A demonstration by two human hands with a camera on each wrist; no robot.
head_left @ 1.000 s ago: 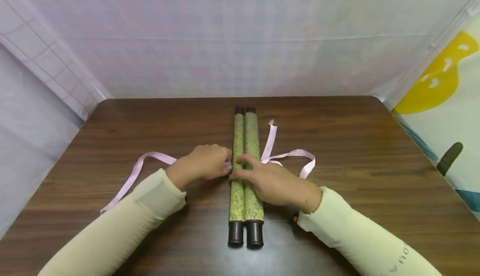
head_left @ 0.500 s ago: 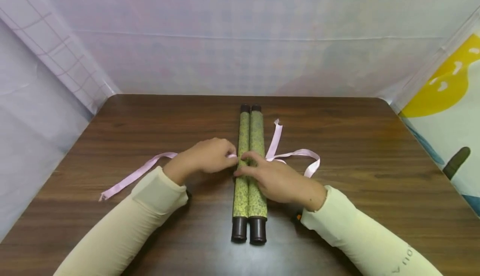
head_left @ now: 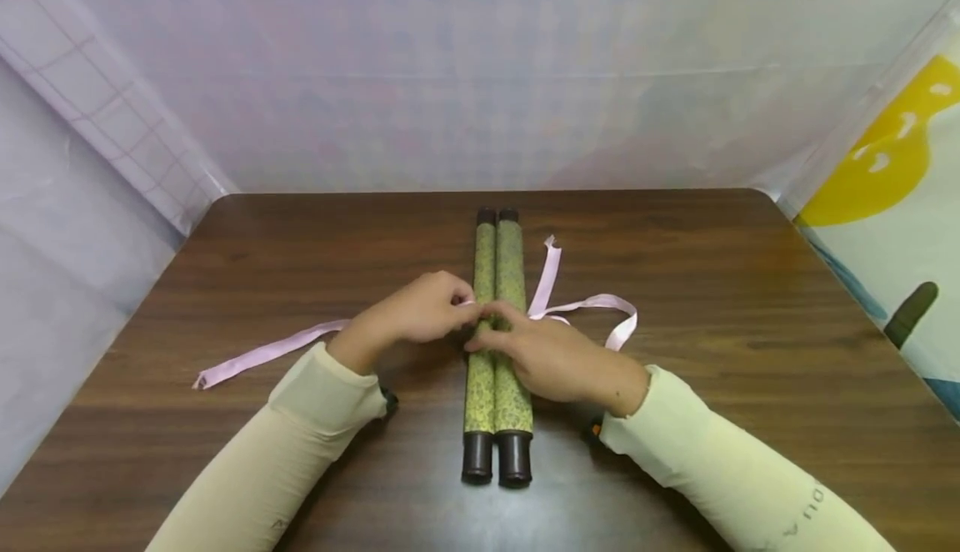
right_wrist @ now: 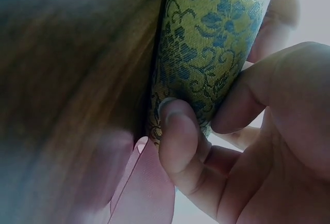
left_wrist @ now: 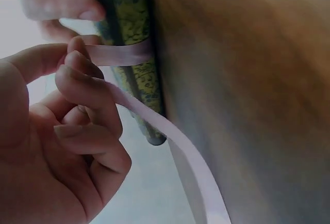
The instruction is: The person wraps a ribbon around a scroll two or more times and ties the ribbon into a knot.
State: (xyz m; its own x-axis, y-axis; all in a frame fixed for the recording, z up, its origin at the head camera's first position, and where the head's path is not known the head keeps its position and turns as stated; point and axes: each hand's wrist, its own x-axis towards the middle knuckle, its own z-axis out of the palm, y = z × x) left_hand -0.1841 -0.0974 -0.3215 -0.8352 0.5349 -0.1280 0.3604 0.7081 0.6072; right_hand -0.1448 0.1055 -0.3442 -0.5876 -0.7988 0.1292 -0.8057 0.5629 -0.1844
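Observation:
A scroll (head_left: pixel 480 398) rolled from both ends lies lengthwise on the table, its two rolls side by side. Yellow-green patterned cloth covers it, and its end knobs are dark. My left hand (head_left: pixel 420 306) is at its left side and pinches a pink ribbon (left_wrist: pixel 121 54) between thumb and fingers. That ribbon passes against the roll, and its tail trails left across the tabletop. Across both rolls lies my right hand (head_left: pixel 551 356), gripping them with curled fingers and thumb. In the right wrist view its fingertips press the patterned cloth, close to another stretch of pink ribbon (right_wrist: pixel 147 185).
The brown wood-grain table (head_left: pixel 712 285) has rounded far corners. Loose pink ribbon ends (head_left: pixel 547 277) lie to the right of the scroll. Behind the far edge hangs a pale curtain (head_left: pixel 480 77), and a printed cloth (head_left: pixel 892 160) hangs at the right.
My left hand has moved slightly farther up along the scroll with the ribbon. The left ribbon tail has straightened and its loose end has swung away from me. The right hand keeps its hold.

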